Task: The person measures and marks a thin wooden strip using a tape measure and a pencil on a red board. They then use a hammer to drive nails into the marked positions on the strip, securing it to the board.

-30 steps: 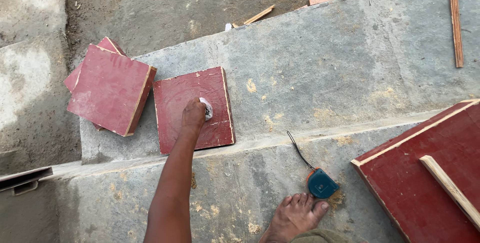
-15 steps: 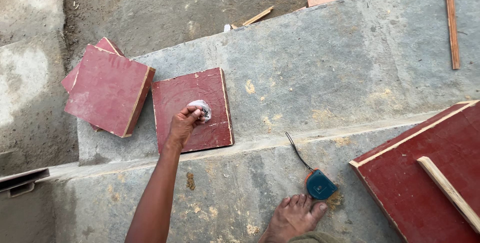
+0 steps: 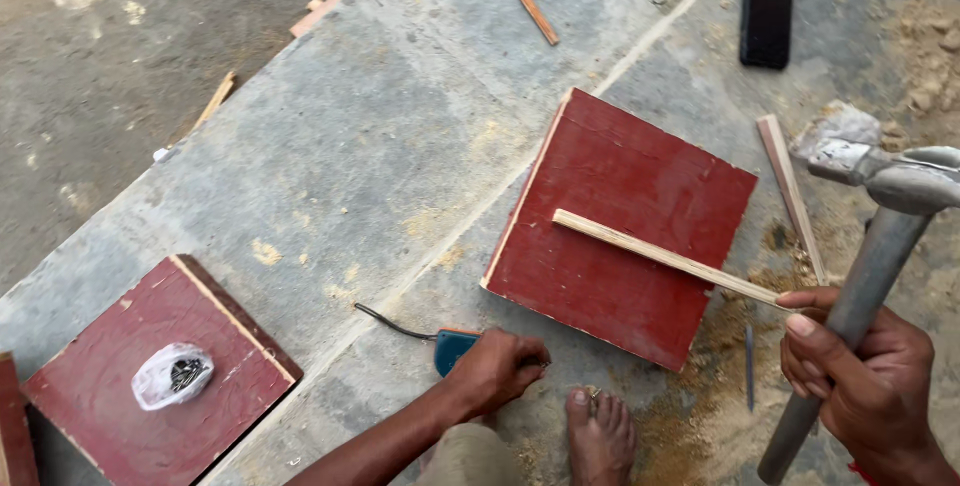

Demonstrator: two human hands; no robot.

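Both hands have shifted: the left hand (image 3: 497, 368) has left the clear nail bag (image 3: 172, 376) and now curls closed beside the teal tape measure (image 3: 453, 348). The right hand (image 3: 850, 371) grips a grey steel hammer (image 3: 868, 264) near the square red plywood board (image 3: 622, 227).

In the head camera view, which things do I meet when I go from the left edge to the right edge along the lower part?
Small plastic bag of nails on a red board → left hand → bare foot → loose nail → right hand holding the hammer.
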